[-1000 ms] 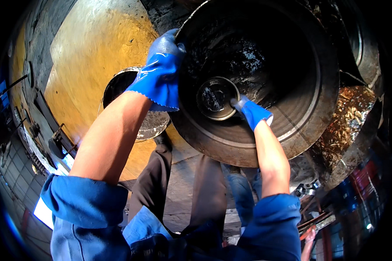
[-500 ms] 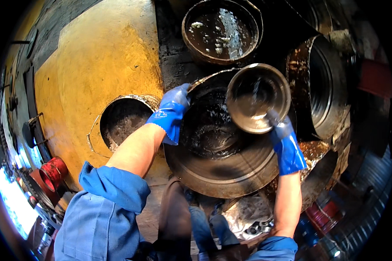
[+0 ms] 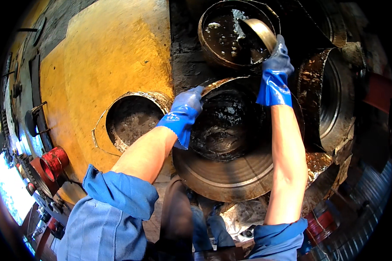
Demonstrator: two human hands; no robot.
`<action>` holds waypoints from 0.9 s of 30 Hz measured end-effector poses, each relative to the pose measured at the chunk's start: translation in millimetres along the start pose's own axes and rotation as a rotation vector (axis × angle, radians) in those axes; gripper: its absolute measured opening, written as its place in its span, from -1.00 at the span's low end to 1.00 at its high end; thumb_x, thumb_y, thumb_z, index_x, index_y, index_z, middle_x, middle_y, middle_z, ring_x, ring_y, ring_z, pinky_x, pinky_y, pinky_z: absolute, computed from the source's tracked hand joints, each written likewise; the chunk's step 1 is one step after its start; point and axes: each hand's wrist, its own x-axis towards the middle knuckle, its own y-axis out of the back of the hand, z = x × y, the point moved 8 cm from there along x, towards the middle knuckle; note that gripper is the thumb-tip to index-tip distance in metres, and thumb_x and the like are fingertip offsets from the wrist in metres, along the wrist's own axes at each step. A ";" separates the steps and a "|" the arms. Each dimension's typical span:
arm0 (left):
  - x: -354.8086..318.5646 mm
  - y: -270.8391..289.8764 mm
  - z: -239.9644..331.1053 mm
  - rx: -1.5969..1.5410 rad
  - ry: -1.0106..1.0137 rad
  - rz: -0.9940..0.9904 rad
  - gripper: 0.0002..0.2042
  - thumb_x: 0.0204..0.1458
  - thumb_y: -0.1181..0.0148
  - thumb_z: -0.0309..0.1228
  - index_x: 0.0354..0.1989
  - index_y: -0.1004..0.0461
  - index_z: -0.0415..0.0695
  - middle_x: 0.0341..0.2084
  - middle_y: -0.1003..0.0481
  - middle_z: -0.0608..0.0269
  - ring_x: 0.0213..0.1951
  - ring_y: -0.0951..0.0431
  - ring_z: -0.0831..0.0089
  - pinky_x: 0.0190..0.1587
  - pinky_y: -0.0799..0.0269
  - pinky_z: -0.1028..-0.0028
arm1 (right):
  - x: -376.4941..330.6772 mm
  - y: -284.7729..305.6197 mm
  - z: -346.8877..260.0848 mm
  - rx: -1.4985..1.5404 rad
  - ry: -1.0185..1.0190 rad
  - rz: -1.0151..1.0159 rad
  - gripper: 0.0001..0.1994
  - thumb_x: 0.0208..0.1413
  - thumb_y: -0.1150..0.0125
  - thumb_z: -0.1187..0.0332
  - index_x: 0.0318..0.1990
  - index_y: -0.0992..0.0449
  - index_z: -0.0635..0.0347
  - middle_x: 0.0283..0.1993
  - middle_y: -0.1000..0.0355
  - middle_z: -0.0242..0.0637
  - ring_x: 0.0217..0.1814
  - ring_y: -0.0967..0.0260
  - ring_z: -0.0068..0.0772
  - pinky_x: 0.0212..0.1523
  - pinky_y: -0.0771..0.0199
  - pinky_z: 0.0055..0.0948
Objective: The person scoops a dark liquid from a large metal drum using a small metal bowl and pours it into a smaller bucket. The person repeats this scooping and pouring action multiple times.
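Note:
In my right hand point(image 3: 278, 65), gloved in blue, is a shallow metal bowl point(image 3: 262, 32). The bowl is tipped on its side over a bucket point(image 3: 201, 37) of dark, glossy liquid with pale froth. My left hand point(image 3: 187, 106), also in a blue glove, is closed at the curved edge point(image 3: 215, 84) of a dark round vessel; whether that edge is its rim or a handle I cannot tell. Black, wet-looking material point(image 3: 226, 124) fills the vessel's middle. Around its near side runs a wide grooved metal disc point(image 3: 222, 182).
A second bucket point(image 3: 161, 99) with a wire handle and dark residue inside stands left on a yellow surface point(image 3: 104, 56). Open drum-like metal vessels point(image 3: 335, 95) line the right side. A red container point(image 3: 55, 163) sits at the far left.
My right hand has moved the bowl forward from above the dark vessel to the liquid-filled bucket and tipped it. My left hand keeps its hold at the edge. The view has shifted slightly.

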 end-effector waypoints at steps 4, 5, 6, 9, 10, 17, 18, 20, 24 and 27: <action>3.2 -3.7 4.7 -0.010 -0.033 0.013 -0.64 -0.02 -0.09 -0.45 0.02 -0.43 -0.06 -0.12 -0.52 -0.04 -0.10 -0.53 -0.04 -0.04 -0.45 0.16 | -2.4 17.4 -6.8 0.008 0.331 0.378 -0.52 0.02 -0.29 0.00 -0.03 -0.38 0.11 -0.21 -0.49 -0.29 -0.24 -0.50 -0.27 -0.30 -0.50 -0.26; 2.3 -3.7 4.3 -0.009 -0.032 0.004 -0.64 -0.02 -0.09 -0.45 0.02 -0.43 -0.06 -0.12 -0.52 -0.04 -0.10 -0.53 -0.04 -0.04 -0.45 0.16 | -5.6 23.7 -1.2 0.061 0.304 0.388 -0.55 0.03 -0.29 -0.01 -0.09 -0.38 0.11 -0.26 -0.45 -0.31 -0.29 -0.45 -0.31 -0.33 -0.45 -0.28; 2.8 -3.9 3.5 -0.003 -0.019 -0.020 -0.64 -0.02 -0.10 -0.45 0.01 -0.43 -0.06 -0.12 -0.52 -0.05 -0.11 -0.53 -0.04 -0.05 -0.45 0.15 | -4.4 24.9 14.3 0.190 0.164 0.325 -0.57 0.03 -0.28 -0.01 -0.14 -0.38 0.10 -0.31 -0.41 -0.33 -0.33 -0.41 -0.35 -0.37 -0.40 -0.30; 3.8 -6.1 -1.1 0.005 -0.041 -0.016 -0.66 -0.04 -0.12 -0.45 -0.02 -0.45 -0.06 -0.16 -0.53 -0.06 -0.13 -0.53 -0.06 -0.07 -0.46 0.15 | -25.2 32.6 69.9 0.649 -0.288 0.181 -0.61 0.05 -0.27 -0.03 -0.31 -0.37 0.09 -0.46 -0.31 -0.40 -0.46 -0.28 -0.46 -0.48 -0.25 -0.37; 6.1 -6.3 -1.1 -0.011 -0.047 0.002 -0.66 -0.04 -0.12 -0.45 -0.03 -0.46 -0.05 -0.19 -0.54 -0.06 -0.14 -0.53 -0.06 -0.07 -0.46 0.15 | -43.6 42.0 87.4 0.696 -0.353 0.153 -0.61 0.05 -0.26 -0.04 -0.36 -0.37 0.09 -0.50 -0.27 -0.42 -0.51 -0.23 -0.49 -0.52 -0.21 -0.40; 9.2 -9.7 -23.8 0.042 -0.035 0.017 -0.59 -0.05 -0.17 -0.35 0.04 -0.46 -0.08 -0.17 -0.53 -0.13 -0.11 -0.54 -0.04 -0.03 -0.46 0.19 | -210.1 -6.7 214.5 0.708 -0.681 -0.075 -0.52 0.07 -0.24 -0.10 -0.64 -0.41 0.11 -0.78 -0.10 -0.54 -0.77 0.01 -0.71 -0.74 0.07 -0.53; 11.6 -10.5 -18.0 0.052 -0.024 0.023 -0.56 -0.06 -0.16 -0.38 0.08 -0.44 -0.07 -0.19 -0.55 -0.11 -0.12 -0.56 -0.01 -0.05 -0.48 0.22 | -239.0 -19.4 232.1 0.554 -0.855 -0.260 -0.55 0.08 -0.24 -0.05 -0.40 -0.53 0.26 -0.63 -0.35 -0.39 -0.66 -0.19 -0.55 -0.65 -0.19 -0.43; 18.3 -21.7 -10.7 0.088 -0.053 0.061 -0.54 -0.05 -0.17 -0.42 0.12 -0.43 -0.08 -0.20 -0.57 -0.07 -0.13 -0.58 0.05 -0.07 -0.49 0.26 | -278.5 -71.3 277.2 0.681 -0.544 -0.112 -0.59 0.13 -0.17 0.14 -0.15 -0.48 0.42 -0.34 -0.49 -0.09 -0.30 -0.43 -0.22 -0.23 -0.43 -0.28; 20.0 -13.0 -20.2 0.121 -0.072 0.124 -0.60 -0.02 -0.20 -0.42 0.07 -0.46 -0.13 -0.19 -0.59 0.01 -0.14 -0.60 0.19 -0.06 -0.48 0.32 | -325.4 -144.2 289.2 0.120 -0.485 -0.432 -0.70 0.07 -0.02 0.37 0.00 -0.39 0.12 -0.04 -0.49 -0.05 0.04 -0.45 -0.02 0.02 -0.41 -0.07; 16.9 -8.9 -21.8 0.109 -0.016 0.127 -0.67 0.02 -0.12 -0.47 0.00 -0.49 -0.20 -0.22 -0.60 0.03 -0.15 -0.60 0.21 -0.03 -0.46 0.36 | -330.2 -167.5 308.0 -0.243 -0.645 -0.593 -0.62 0.13 0.06 0.36 0.13 -0.27 0.00 0.08 -0.45 -0.12 0.13 -0.42 -0.08 0.07 -0.44 -0.07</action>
